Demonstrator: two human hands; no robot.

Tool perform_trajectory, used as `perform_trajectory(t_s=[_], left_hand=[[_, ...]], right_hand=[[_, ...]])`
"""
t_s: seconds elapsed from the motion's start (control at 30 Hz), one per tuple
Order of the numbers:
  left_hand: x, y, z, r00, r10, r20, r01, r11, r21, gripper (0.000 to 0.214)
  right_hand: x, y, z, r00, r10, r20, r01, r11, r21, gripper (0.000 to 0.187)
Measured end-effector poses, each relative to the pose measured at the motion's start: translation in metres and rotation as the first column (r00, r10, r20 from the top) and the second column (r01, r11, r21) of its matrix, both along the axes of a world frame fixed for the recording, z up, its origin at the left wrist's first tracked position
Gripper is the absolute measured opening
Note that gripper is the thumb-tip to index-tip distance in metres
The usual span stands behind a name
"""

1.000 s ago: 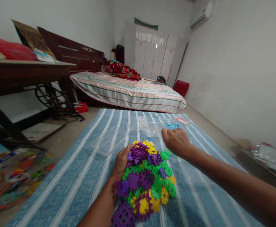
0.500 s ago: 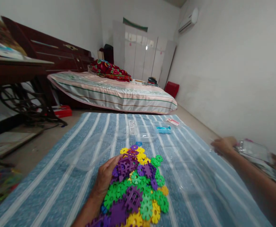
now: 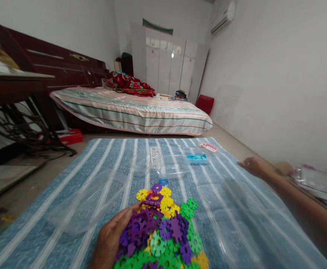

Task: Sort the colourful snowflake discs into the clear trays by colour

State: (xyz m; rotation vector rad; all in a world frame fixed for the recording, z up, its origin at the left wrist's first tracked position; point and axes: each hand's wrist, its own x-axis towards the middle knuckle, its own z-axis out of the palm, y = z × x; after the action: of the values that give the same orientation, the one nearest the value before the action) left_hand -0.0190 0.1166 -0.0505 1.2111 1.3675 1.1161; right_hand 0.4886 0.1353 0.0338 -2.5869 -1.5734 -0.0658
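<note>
A heap of plastic interlocking disc pieces (image 3: 166, 231), purple, green and yellow, lies at the near middle of the blue striped cloth. My left hand (image 3: 114, 228) rests along its left side, fingers stretched out and touching the purple pieces. Out past the cloth's right edge, my right hand (image 3: 254, 166) hangs in the air, away from the heap. Its fingers point left and are smeared, so I cannot make out whether they hold anything. Beyond the heap stand clear plastic containers (image 3: 177, 172), and a clear box with light-blue pieces (image 3: 197, 160) is behind them.
Clear plastic sheets or trays lie at left (image 3: 87, 205) and right (image 3: 236, 231) on the striped cloth (image 3: 51, 209). A red-and-white packet (image 3: 208, 147) sits at the far edge. Ahead is a bed (image 3: 141, 112); a sewing-machine stand (image 3: 20, 119) is at left, clear bags (image 3: 317, 177) at right.
My right hand has moved slightly left from the clear bags. My left hand stays on the heap. The view has tipped up, so the heap sits lower.
</note>
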Motion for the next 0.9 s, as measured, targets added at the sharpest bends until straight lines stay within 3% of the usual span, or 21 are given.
perform_trajectory(t_s=[0.07,0.17,0.3,0.4,0.47,0.67,0.77,0.9], left_hand=[[-0.001,0.0,-0.001,1.0,0.007,-0.013,-0.008,1.0,-0.023,0.063],[-0.003,-0.001,-0.002,1.0,0.001,-0.008,-0.001,0.999,-0.044,0.062],[-0.002,-0.004,-0.005,0.999,0.01,0.05,-0.006,0.998,-0.063,0.058],[-0.001,-0.005,-0.005,0.997,0.017,0.073,-0.012,0.997,-0.072,0.059],[-0.001,-0.005,-0.003,0.998,0.012,0.056,-0.009,0.999,-0.053,0.059],[0.0,-0.006,0.003,0.999,-0.025,0.025,0.025,1.0,0.012,0.057],[0.003,-0.008,0.006,0.998,-0.026,0.063,0.024,0.999,0.032,0.055],[0.008,-0.011,0.009,0.995,-0.032,0.089,0.025,0.997,0.079,0.054]], right_hand=[[-0.031,0.045,-0.004,0.995,0.049,-0.084,-0.053,0.997,-0.057,0.038],[-0.07,0.1,-0.018,0.991,0.023,-0.133,-0.031,0.998,-0.059,0.038],[-0.089,0.133,-0.042,0.957,-0.069,-0.28,0.03,0.99,-0.14,0.032],[-0.085,0.131,-0.048,0.924,-0.118,-0.363,0.057,0.983,-0.174,0.028],[-0.078,0.122,-0.041,0.915,-0.125,-0.383,0.075,0.987,-0.143,0.028],[-0.066,0.088,0.013,0.906,-0.048,-0.421,0.095,0.991,0.09,0.016],[-0.084,0.067,0.038,0.898,0.062,-0.435,0.025,0.981,0.193,0.013],[-0.137,0.037,0.056,0.892,0.245,-0.379,-0.154,0.955,0.254,0.025]])
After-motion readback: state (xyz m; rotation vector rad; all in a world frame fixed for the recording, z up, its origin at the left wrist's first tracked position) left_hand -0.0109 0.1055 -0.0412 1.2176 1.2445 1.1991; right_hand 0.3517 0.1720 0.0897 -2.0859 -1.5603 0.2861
